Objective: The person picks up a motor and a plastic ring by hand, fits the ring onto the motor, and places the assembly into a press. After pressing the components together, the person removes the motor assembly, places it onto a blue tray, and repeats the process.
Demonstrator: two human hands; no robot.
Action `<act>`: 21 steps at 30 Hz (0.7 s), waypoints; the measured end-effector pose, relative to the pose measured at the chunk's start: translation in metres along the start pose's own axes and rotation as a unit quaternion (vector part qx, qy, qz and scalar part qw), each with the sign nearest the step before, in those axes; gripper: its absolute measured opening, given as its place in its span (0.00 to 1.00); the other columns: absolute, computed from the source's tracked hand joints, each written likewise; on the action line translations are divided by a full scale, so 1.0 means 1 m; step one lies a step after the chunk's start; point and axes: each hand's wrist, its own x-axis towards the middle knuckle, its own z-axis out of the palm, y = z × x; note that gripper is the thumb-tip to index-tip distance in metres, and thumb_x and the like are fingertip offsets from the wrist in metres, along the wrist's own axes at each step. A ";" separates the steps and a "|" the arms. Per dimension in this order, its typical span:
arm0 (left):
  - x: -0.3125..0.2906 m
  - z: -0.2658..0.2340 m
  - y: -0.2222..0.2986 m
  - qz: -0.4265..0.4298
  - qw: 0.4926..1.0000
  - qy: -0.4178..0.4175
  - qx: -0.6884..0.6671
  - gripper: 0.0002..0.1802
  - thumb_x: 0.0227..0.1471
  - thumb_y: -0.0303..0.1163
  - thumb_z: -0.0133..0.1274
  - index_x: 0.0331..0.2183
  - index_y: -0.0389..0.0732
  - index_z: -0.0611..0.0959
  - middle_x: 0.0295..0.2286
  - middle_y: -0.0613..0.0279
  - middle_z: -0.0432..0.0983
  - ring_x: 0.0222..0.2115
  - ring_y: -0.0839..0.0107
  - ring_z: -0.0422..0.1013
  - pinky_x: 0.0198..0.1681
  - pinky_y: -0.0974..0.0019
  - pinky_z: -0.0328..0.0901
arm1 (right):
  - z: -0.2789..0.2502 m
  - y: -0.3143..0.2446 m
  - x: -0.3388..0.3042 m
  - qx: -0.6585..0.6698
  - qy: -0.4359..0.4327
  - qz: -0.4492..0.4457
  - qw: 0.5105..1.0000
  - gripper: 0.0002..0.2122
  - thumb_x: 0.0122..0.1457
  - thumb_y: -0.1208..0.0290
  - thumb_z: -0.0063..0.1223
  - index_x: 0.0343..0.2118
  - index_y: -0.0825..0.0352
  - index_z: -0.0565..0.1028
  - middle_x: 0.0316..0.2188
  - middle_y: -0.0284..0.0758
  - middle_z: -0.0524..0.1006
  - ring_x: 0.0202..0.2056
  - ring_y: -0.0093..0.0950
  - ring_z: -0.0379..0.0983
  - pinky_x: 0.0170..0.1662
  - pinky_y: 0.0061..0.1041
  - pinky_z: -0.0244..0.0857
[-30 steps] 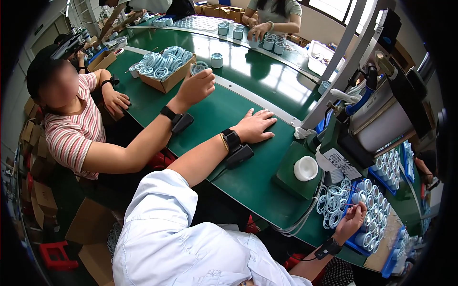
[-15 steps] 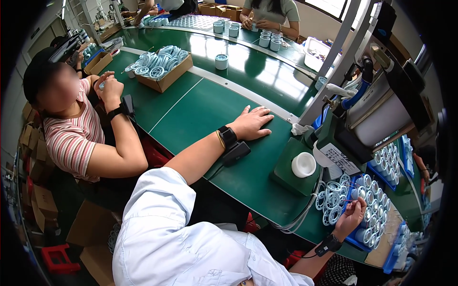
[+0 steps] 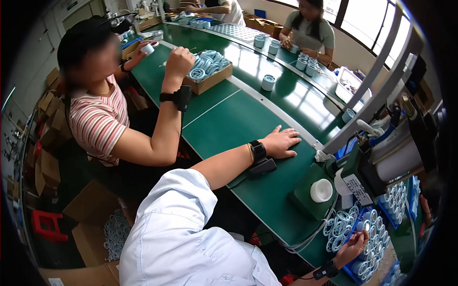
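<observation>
My left hand (image 3: 282, 142) lies flat on the green tabletop (image 3: 229, 125), fingers spread, holding nothing. At the lower right, my right hand (image 3: 352, 247) is closed in a pinch over the edge of a blue tray (image 3: 352, 272) packed with pale-blue cylindrical parts (image 3: 376, 238). A thin reddish line shows by its fingertips, but I cannot make out what they grip. Loose pale-blue rings (image 3: 339, 228) lie in a heap beside that hand. Between my hands stands a green-based bench press (image 3: 310, 190) with a round white fixture (image 3: 321, 190) on its base.
A cardboard box of pale-blue rings (image 3: 214, 81) sits at the table's far left, near a co-worker in a striped shirt (image 3: 100, 126). One pale-blue cylinder (image 3: 268, 83) stands on the shiny green strip beyond the metal rail. Grey cables (image 3: 310, 240) hang along the near edge.
The view has swung left, so things sit farther right in it. The co-worker's near hand has risen toward the ring box; a white cup now shows in their other hand. My left hand stays flat.
</observation>
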 end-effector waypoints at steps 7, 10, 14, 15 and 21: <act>-0.014 0.011 -0.058 0.009 0.998 0.029 0.059 0.32 0.52 0.45 0.52 0.55 0.39 0.69 0.58 0.50 0.58 0.60 0.52 0.52 0.60 0.44 0.47 | 0.053 0.003 0.001 -0.022 0.023 0.022 0.999 0.05 0.57 0.80 0.46 0.34 0.70 0.74 0.24 0.31 0.72 0.23 0.17 0.63 0.29 0.14 0.58; -0.022 0.014 -0.072 -0.011 0.999 0.011 0.042 0.31 0.50 0.41 0.55 0.53 0.38 0.70 0.57 0.47 0.59 0.59 0.49 0.53 0.61 0.46 0.45 | 0.051 0.013 0.003 0.010 0.014 0.033 0.999 0.06 0.58 0.80 0.45 0.34 0.69 0.75 0.25 0.31 0.73 0.24 0.16 0.63 0.29 0.13 0.56; 0.000 0.001 -0.026 -0.006 1.000 -0.005 0.010 0.25 0.50 0.40 0.54 0.49 0.39 0.75 0.52 0.47 0.64 0.55 0.48 0.57 0.61 0.46 0.45 | 0.031 0.001 -0.005 -0.003 0.027 0.021 0.999 0.06 0.59 0.78 0.44 0.35 0.68 0.74 0.25 0.30 0.74 0.25 0.15 0.63 0.30 0.13 0.56; -0.002 0.002 -0.024 -0.021 1.000 -0.005 0.001 0.24 0.50 0.39 0.54 0.47 0.39 0.76 0.50 0.47 0.66 0.53 0.48 0.59 0.60 0.45 0.45 | 0.031 0.001 -0.006 -0.005 0.016 0.024 1.000 0.06 0.60 0.78 0.43 0.35 0.68 0.74 0.25 0.30 0.74 0.25 0.15 0.63 0.31 0.13 0.56; -0.005 0.004 -0.031 0.059 0.996 0.065 -0.005 0.18 0.48 0.37 0.57 0.39 0.35 0.79 0.41 0.46 0.73 0.45 0.48 0.64 0.53 0.50 0.54 | 0.035 -0.001 -0.004 -0.006 0.008 0.033 0.999 0.06 0.60 0.78 0.43 0.35 0.68 0.74 0.25 0.30 0.74 0.25 0.14 0.63 0.32 0.13 0.57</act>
